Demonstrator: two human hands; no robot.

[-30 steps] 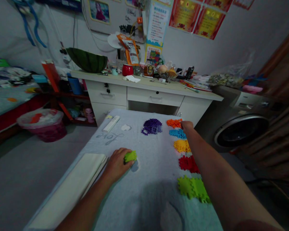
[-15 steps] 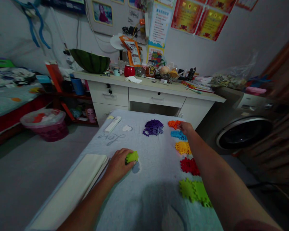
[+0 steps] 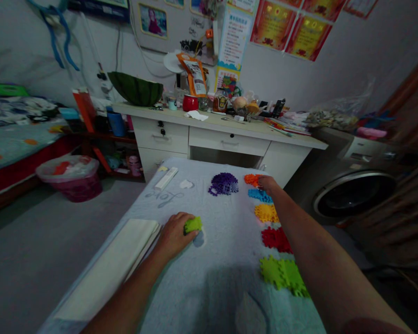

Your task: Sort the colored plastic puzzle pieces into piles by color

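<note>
My left hand (image 3: pixel 176 234) is closed around a lime-green interlocking block (image 3: pixel 194 224) with notched edges, low over the cloth-covered table. At the far right, my right hand (image 3: pixel 266 184) reaches to a pile of orange interlocking pieces (image 3: pixel 251 179), its fingertips drawn together at the pile's right side. What those fingers grip, if anything, is too small to make out. Nearer to me, in a row, lie blue pieces (image 3: pixel 259 195), yellow pieces (image 3: pixel 264 213), red pieces (image 3: pixel 274 239) and flat green pieces (image 3: pixel 282 273). My right forearm covers part of the row. Purple pieces (image 3: pixel 224 183) are heaped left of the orange ones.
A folded cream cloth (image 3: pixel 114 266) lies along the table's left edge. Farther back rests a white bar-shaped object (image 3: pixel 166 179). Beyond stands a cluttered white desk (image 3: pixel 209 140), with a washing machine (image 3: pixel 351 185) at right and a pink bin (image 3: pixel 73 183) at left.
The whole view has shifted slightly. My left hand still holds the green block, and my right hand stays at the orange pieces with its fingers moved a little.
</note>
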